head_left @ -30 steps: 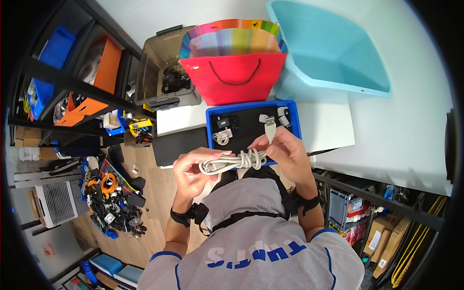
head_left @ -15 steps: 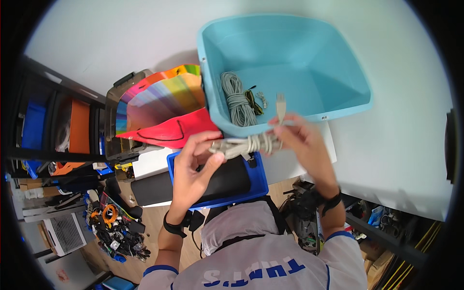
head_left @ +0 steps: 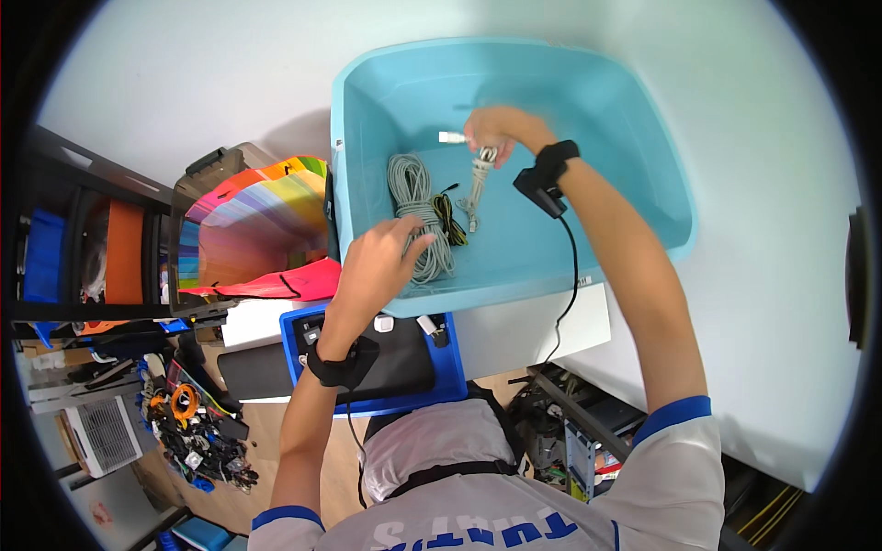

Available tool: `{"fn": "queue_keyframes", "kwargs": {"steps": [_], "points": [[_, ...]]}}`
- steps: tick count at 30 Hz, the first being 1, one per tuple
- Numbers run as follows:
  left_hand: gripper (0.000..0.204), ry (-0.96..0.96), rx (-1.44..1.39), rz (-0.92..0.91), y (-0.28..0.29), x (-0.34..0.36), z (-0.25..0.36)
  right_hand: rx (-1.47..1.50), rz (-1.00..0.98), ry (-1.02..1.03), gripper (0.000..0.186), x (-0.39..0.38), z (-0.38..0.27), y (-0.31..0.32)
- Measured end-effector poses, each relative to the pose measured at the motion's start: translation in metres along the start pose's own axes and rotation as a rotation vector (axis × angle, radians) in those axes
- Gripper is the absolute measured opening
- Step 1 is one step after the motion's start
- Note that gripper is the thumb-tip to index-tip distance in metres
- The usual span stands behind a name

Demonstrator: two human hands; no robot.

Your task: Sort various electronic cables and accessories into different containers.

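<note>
A bundled beige USB cable [head_left: 481, 170] hangs from my right hand [head_left: 503, 127], whose fingers are closed on it inside the light blue bin [head_left: 634, 165]. Its pale plug sticks out to the left of the fingers. My left hand [head_left: 378, 262] reaches over the bin's near left rim, holding nothing, thumb and fingers apart, nearest to a coiled grey cable [head_left: 406, 179]. Beside that coil lies a black and yellow cable [head_left: 446, 219]. A small pale cable [head_left: 471, 219] rests on the bin floor below the bundle, and I cannot tell whether they touch.
A rainbow-striped bag [head_left: 266, 207] stands in a dark translucent box left of the bin. Nearer to me is a blue tray [head_left: 450, 367] with small adapters [head_left: 427, 325]. Tangled cables [head_left: 197, 432] lie on the floor at left; shelving stands beyond.
My right hand has carried the bundled cable forward into the bin. My left hand has let go of it and moved to the rim. The view has shifted a little.
</note>
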State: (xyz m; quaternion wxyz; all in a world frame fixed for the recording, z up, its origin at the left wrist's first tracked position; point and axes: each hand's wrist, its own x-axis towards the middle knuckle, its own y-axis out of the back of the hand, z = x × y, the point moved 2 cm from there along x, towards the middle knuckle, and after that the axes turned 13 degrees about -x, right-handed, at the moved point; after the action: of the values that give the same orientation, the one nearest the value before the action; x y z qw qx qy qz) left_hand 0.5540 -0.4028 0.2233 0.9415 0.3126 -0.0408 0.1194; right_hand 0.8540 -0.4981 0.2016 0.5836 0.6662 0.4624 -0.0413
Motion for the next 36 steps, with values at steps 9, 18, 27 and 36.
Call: {"fn": "queue_keyframes", "kwargs": {"steps": [9, 18, 27, 36], "points": [[0.026, -0.073, 0.187, 0.027, -0.007, 0.001, 0.002, -0.3, -0.177, 0.054, 0.019, 0.07, 0.042, -0.075], [0.025, -0.026, 0.153, 0.062, -0.006, 0.001, 0.0, -0.233, -0.296, -0.045, 0.027, 0.126, 0.08, -0.156], [0.021, -0.061, 0.146, 0.058, -0.003, 0.002, -0.002, -0.491, -0.26, -0.028, 0.034, 0.141, 0.099, -0.128], [0.025, -0.081, -0.087, 0.173, 0.0, -0.013, 0.001, -0.361, -0.037, 0.003, 0.049, 0.07, 0.097, -0.048]]}}
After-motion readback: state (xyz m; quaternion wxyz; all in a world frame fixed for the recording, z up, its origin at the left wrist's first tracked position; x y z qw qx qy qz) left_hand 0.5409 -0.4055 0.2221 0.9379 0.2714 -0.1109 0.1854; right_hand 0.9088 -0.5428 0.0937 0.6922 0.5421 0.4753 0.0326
